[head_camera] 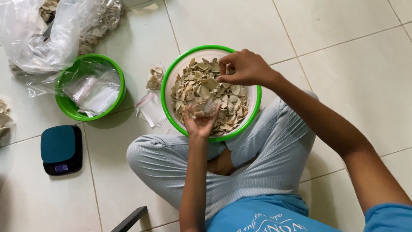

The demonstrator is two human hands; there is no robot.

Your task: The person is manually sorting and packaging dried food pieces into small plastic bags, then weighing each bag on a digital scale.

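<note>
Nearest the camera, crossed legs in pale striped trousers (240, 167) are seen on the tiled floor (343, 56), with a blue shirt at the lower edge. Just beyond the knees, the left hand (201, 119) is held palm-up over the near rim of the large green-rimmed bowl (254, 112); its fingers are loosely curled around a small clear bag (205, 107), whose mouth appears to be turned away from the body, toward the far rim. The right hand (242, 68) is poised farther out, over the far right part of the bowl, with thumb and fingertips pinched together on what appears to be one or a few pale dried chips (201, 86); the rest of that hand is closed down. The bag thus lies toward the body and slightly to the left of the pinching hand, and only the heap of chips lies between them.

Outward from the bowl, a small filled bag (155, 78) and an empty clear bag (150, 109) are laid on the floor just beside its left rim. Farther left, a smaller green bowl (120, 92) is filled with clear bags. A large crumpled plastic sack (47, 34) with more chips is seen toward the far left corner of the floor, and a small dark scale (62, 149) rests near the left edge.
</note>
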